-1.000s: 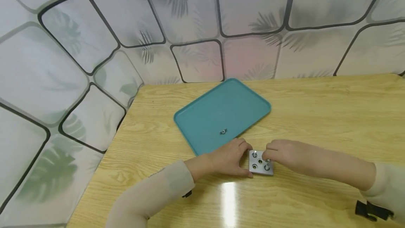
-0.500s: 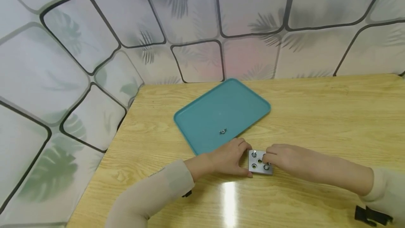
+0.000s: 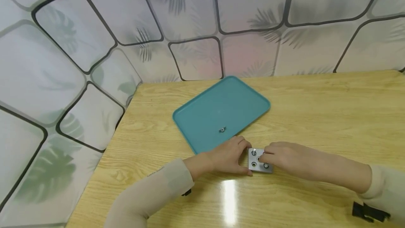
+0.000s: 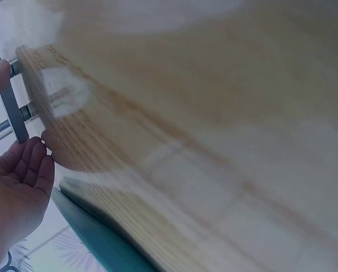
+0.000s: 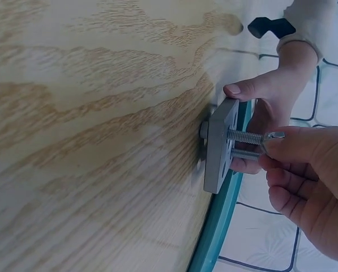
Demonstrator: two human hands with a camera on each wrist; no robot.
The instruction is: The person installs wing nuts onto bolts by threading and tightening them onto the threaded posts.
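A square metal plate with several holes stands just off the wooden table on bolt heads. My left hand grips its left side, thumb on the near edge and fingers on the far edge. Threaded bolts stick up through the plate in the right wrist view. With thumb and index finger, my right hand pinches a wing nut at the tip of one bolt. The fingers partly hide that nut. Another wing nut lies on the blue-green tray.
The wooden table runs out to the right of the tray. Behind it hangs a patterned wall covering. The tray's near corner lies close to my left wrist.
The right hand's fingers have shifted slightly left over the plate and now cover more of its middle hole. The left hand stays on the plate, and the head view has tilted slightly.
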